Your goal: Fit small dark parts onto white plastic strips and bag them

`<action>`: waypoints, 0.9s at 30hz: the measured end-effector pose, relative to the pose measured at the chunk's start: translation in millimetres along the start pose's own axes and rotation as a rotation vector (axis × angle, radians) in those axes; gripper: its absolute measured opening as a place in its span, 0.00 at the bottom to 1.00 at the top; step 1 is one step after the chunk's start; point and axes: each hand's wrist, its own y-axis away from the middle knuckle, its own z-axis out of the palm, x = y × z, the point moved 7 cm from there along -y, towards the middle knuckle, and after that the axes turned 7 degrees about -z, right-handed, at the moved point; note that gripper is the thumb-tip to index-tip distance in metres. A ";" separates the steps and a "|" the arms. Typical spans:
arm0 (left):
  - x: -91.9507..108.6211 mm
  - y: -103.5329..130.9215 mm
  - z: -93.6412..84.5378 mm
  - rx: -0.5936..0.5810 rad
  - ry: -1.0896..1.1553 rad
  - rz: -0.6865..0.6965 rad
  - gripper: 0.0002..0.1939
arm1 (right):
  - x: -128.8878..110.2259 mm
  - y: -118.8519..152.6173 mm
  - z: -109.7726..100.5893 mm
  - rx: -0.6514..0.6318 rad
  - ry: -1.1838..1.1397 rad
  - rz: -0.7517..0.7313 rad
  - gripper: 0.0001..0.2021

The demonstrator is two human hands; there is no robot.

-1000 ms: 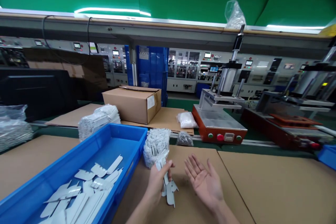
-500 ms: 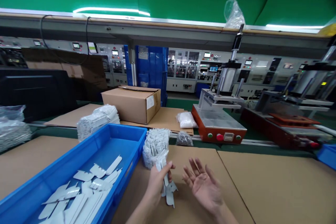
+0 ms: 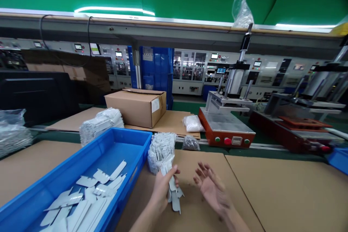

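My left hand [image 3: 164, 185] is closed around a few light grey plastic pieces [image 3: 175, 200], whose ends stick out below the fingers over the brown cardboard. Just beyond it stands a bagged stack of similar white pieces [image 3: 162, 150]. To the right, my right hand [image 3: 210, 186] is raised with its palm turned inward, fingers apart and nothing in it. A long blue tray [image 3: 133, 172] on the left contains several loose pale pieces [image 3: 89, 194] lying flat and overlapping.
Behind the tray are another bagged stack [image 3: 102, 125] and a cardboard box [image 3: 138, 108]. A white bag [image 3: 193, 123] and a small bag of dark parts [image 3: 190, 143] lie near a red-based press [image 3: 230, 127]. A second press [image 3: 293, 130] stands farther right.
My right hand has turned slightly on its side and shifted a little to the right. My left hand keeps its hold on the pieces, almost unmoved.
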 end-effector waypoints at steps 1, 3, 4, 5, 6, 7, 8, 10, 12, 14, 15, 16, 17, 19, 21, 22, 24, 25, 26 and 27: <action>-1.2 -0.4 -1.1 0.021 0.019 -0.023 0.15 | -3.2 -3.3 -5.8 0.043 0.088 -0.043 0.09; -3.9 -1.0 -3.0 0.059 0.053 -0.067 0.15 | -10.2 -8.4 -14.4 0.088 0.372 -0.117 0.08; -5.2 -1.2 -3.6 0.071 0.066 -0.083 0.14 | -13.8 -9.9 -15.8 0.080 0.561 -0.154 0.08; -6.3 -1.3 -3.7 0.076 0.070 -0.094 0.15 | -16.6 -10.5 -15.0 0.052 0.763 -0.192 0.09; -7.2 -1.3 -3.8 0.081 0.065 -0.100 0.15 | -17.9 -10.0 -12.6 0.008 0.967 -0.227 0.08; -7.8 -1.2 -3.6 0.081 0.050 -0.101 0.15 | -17.4 -8.5 -9.6 -0.041 1.161 -0.256 0.08; -8.2 -0.9 -3.2 0.078 0.028 -0.098 0.15 | -15.4 -6.2 -6.7 -0.088 1.334 -0.279 0.07; -8.1 0.2 -0.9 0.055 -0.016 -0.083 0.15 | -9.7 -0.7 -2.7 -0.148 1.603 -0.315 0.05; -8.0 1.6 1.9 0.029 -0.043 -0.075 0.15 | -4.0 4.1 0.9 -0.182 1.755 -0.358 0.03; -8.5 2.9 3.5 0.023 -0.037 -0.082 0.15 | -0.6 6.8 4.9 -0.204 1.791 -0.405 0.03; -8.7 3.3 3.9 0.026 -0.034 -0.086 0.15 | 0.2 7.4 6.9 -0.215 1.775 -0.419 0.03; -8.9 3.6 4.2 0.028 -0.032 -0.087 0.15 | 0.5 7.5 8.9 -0.226 1.742 -0.421 0.03; -9.1 3.7 4.5 0.030 -0.029 -0.085 0.14 | 0.2 7.4 10.7 -0.234 1.690 -0.411 0.04; -10.2 3.3 5.0 0.025 -0.021 -0.078 0.13 | -0.6 7.1 14.0 -0.239 1.523 -0.348 0.06; -12.5 2.3 5.5 0.013 -0.024 -0.078 0.11 | -0.4 8.0 18.6 -0.238 1.307 -0.264 0.08; -13.3 1.7 5.5 0.009 -0.034 -0.072 0.10 | 0.0 9.2 21.8 -0.239 1.208 -0.231 0.08; -13.3 1.0 4.8 0.018 -0.078 -0.053 0.08 | 1.8 12.0 28.9 -0.245 1.066 -0.190 0.08; -12.3 0.8 4.3 0.026 -0.104 -0.038 0.08 | 3.1 13.3 31.9 -0.246 1.020 -0.175 0.08; -10.3 0.9 4.1 0.034 -0.132 -0.016 0.09 | 4.6 14.3 33.8 -0.242 0.982 -0.160 0.08; -7.5 1.2 4.0 0.042 -0.162 0.012 0.10 | 6.3 14.9 34.8 -0.235 0.948 -0.144 0.08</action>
